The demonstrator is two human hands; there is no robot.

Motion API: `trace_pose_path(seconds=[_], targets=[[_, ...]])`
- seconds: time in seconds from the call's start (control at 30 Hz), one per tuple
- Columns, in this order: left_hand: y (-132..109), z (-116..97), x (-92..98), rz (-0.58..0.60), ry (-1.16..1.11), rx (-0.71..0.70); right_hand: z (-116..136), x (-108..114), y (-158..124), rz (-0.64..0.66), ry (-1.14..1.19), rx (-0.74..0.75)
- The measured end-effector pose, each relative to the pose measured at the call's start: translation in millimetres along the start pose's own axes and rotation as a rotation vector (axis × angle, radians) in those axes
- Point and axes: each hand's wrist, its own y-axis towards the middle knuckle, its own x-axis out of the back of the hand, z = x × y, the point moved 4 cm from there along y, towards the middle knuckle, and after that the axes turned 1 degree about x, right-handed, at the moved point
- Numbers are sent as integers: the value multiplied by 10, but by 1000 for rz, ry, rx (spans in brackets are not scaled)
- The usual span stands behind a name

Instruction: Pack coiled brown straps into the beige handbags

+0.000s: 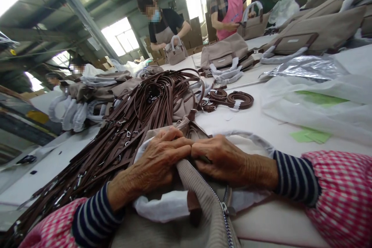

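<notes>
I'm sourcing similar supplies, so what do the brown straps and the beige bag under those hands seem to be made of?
The brown straps look like leather or faux leather, impossible to tell which here, given their smooth, low-sheen surface. The beige bag looks like textured fabric, probably canvas, with a visible grain and a metal zipper that has a bright finish.

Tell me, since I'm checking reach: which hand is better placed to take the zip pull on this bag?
Right, probably. The right hand lies just above the metal zip pull on the beige bag, while the left hand sits farther off, on the other side of the zip.
</notes>
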Motion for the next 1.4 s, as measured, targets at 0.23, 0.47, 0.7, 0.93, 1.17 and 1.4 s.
trace_pose_path(seconds=[0.23,0.47,0.7,0.93,1.17,1.4], targets=[[58,28,-41,113,102,10,-114,71,-15,44,168,-314],[11,46,-68,45,173,-80,-307,130,5,11,542,-651],[60,-12,-14,49,378,-180,-380,-15,165,132,626,-763],[61,-68,3,-29,446,-224,-360,-61,241,223,682,-742],[50,-67,-10,-84,422,-231,-437,-125,334,18,204,-897],[-40,-11,-21,-93,372,-196,-422,-60,359,112,109,-636]])
